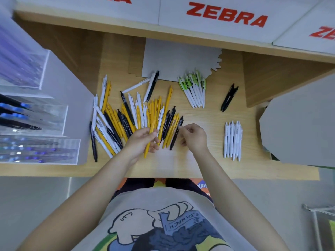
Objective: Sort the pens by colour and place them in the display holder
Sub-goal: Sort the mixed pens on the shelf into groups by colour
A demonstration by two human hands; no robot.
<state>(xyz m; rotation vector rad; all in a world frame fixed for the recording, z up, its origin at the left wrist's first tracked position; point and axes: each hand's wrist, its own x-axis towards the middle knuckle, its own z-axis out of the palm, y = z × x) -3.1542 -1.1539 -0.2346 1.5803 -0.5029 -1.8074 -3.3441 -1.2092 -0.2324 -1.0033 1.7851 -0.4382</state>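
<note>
Both hands worked at the near edge of a mixed heap of pens [134,120] on the wooden desk [208,115]. Her or his left hand [143,140] had its fingers curled round a yellow pen [150,137], which stood nearly upright in the picture with its lower end pointing toward the body. The right hand [193,136] lay just beside the heap's right edge, its fingertips drawn together at a black pen [175,134]; whether they truly pinched it could not be told.

The heap held yellow, white and black pens lying fanned and crossed over one another. Well apart to the right lay sorted groups: a bundle of green-and-white pens [194,91] at the far side, a pair of black pens [229,97] beside them, and a row of white pens [233,140] nearer the front edge. A grey card sheet [181,58] lay at the back of the desk. On the left stood a clear stepped display holder [41,120] with blue and dark pens in its tiers. White boxes printed ZEBRA [226,14] sat on the shelf above.
</note>
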